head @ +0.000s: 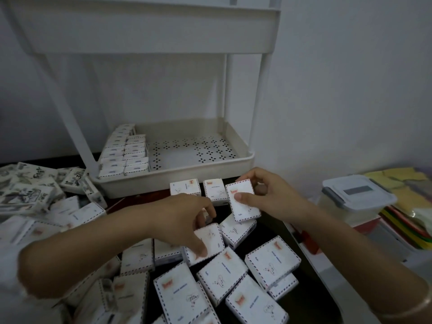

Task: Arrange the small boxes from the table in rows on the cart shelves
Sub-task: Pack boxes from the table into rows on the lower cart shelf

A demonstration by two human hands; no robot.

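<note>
Dark table (313, 298), white wall (350, 78), perforated cart shelf (177, 181) with 2 box rows (125, 157) at left. Small white boxes (272, 263), dashed borders, scattered on table. 1 box (210, 239) pinched in left hand (182, 218); another box (245, 206) pinched in right hand (273, 195).

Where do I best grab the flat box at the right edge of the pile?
Pinch the box across its two long edges, from above. It lies flat, face up, atop a second box; a gap behind and its exposed near wall leave both long sides free.
</note>
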